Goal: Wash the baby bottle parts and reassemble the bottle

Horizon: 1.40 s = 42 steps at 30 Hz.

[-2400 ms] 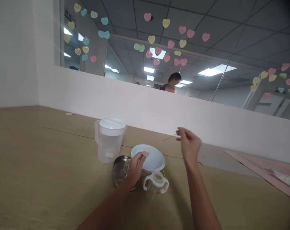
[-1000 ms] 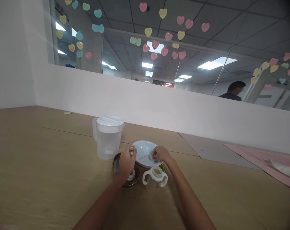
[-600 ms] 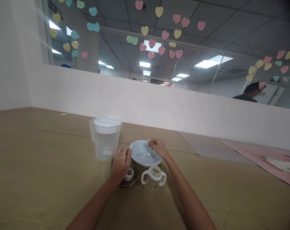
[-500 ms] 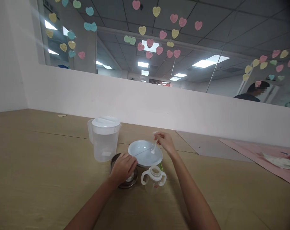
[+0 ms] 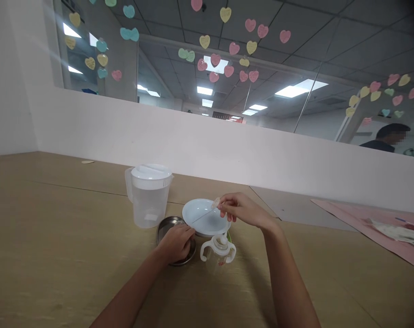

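Note:
My right hand point(image 5: 242, 208) pinches a small white scoop point(image 5: 223, 238), its head down at the mouth of a clear baby bottle point(image 5: 217, 263) with two white handles. A pale, rounded piece point(image 5: 215, 203) shows at its fingertips; I cannot tell what it is. My left hand point(image 5: 176, 242) is closed over a round metal dish point(image 5: 162, 224) and hides much of its inside. From its fingertips a thin straight line runs across the light-blue bowl point(image 5: 201, 207) toward the pale piece. What the left fingers hold is unclear.
A lidded clear pitcher point(image 5: 148, 196) with liquid stands left of the bowl. Something green point(image 5: 229, 236) peeks out behind the bottle. A pink sheet point(image 5: 350, 218) with a wrapped item lies at the right. Behind the table point(image 5: 73, 228) rises a wall with a window; a person shows beyond.
My right hand has brought the scoop from over the bowl down to the bottle's mouth. My left hand has stayed nearly in place over the dish.

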Each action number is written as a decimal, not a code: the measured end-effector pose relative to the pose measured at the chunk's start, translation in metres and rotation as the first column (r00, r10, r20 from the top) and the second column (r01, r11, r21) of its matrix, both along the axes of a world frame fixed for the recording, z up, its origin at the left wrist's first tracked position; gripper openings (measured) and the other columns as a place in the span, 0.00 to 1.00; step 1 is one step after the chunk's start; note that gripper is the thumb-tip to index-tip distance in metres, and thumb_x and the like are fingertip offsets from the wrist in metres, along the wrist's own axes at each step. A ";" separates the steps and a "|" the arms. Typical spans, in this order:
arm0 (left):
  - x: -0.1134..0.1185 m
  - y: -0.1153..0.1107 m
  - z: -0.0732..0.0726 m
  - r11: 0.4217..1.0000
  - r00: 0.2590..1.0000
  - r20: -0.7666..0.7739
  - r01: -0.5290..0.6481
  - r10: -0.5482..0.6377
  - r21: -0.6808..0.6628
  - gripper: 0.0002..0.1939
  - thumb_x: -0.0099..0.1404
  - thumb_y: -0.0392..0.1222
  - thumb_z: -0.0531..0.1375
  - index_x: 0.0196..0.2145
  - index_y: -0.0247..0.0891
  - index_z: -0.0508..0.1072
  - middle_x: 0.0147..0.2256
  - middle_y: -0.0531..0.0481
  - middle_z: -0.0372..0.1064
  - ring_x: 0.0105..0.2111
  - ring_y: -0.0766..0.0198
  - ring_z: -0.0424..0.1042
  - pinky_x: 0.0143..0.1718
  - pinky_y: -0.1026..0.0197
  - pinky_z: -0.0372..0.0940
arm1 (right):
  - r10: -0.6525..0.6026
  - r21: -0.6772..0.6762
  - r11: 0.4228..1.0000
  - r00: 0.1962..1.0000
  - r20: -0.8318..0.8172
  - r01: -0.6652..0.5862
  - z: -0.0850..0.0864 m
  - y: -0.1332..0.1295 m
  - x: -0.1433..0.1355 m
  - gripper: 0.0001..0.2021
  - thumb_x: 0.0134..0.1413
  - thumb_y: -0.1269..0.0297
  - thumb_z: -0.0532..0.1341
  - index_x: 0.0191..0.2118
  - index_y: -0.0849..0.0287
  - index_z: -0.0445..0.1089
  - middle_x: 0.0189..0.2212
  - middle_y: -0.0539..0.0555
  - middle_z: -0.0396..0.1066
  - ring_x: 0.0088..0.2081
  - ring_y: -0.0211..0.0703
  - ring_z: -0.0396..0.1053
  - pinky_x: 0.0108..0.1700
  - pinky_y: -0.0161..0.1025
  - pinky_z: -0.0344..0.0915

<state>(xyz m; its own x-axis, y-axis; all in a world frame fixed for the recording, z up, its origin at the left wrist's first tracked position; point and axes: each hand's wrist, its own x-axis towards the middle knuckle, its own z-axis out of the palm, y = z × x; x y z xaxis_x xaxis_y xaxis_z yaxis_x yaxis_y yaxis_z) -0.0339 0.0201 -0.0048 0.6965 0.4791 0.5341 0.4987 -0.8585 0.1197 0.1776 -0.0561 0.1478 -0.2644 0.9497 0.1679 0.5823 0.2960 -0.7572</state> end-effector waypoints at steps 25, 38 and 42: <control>0.011 -0.008 0.010 0.933 0.468 0.835 0.059 0.289 -0.355 0.12 0.63 0.43 0.52 0.44 0.38 0.65 0.42 0.44 0.67 0.41 0.59 0.69 0.43 0.58 0.63 | -0.011 -0.137 0.986 0.864 0.504 0.093 -0.014 0.002 -0.005 0.17 0.34 0.63 0.68 0.34 0.59 0.66 0.32 0.52 0.70 0.23 0.35 0.66 0.20 0.30 0.58; 0.026 -0.008 0.018 0.467 0.237 0.815 0.721 0.528 -0.512 0.15 0.44 0.34 0.63 0.34 0.36 0.70 0.32 0.51 0.72 0.33 0.63 0.71 0.35 0.64 0.65 | -0.040 0.211 0.977 0.973 0.227 -0.010 -0.045 0.039 -0.039 0.14 0.54 0.58 0.57 0.41 0.61 0.72 0.34 0.55 0.73 0.34 0.40 0.69 0.31 0.34 0.63; 0.025 -0.008 0.018 0.469 0.272 0.807 0.699 0.524 -0.540 0.13 0.45 0.36 0.63 0.33 0.36 0.72 0.32 0.49 0.73 0.33 0.62 0.71 0.33 0.64 0.65 | -0.032 0.205 0.979 0.982 0.187 -0.007 -0.048 0.042 -0.046 0.09 0.51 0.61 0.60 0.32 0.61 0.74 0.27 0.53 0.73 0.29 0.38 0.68 0.29 0.32 0.61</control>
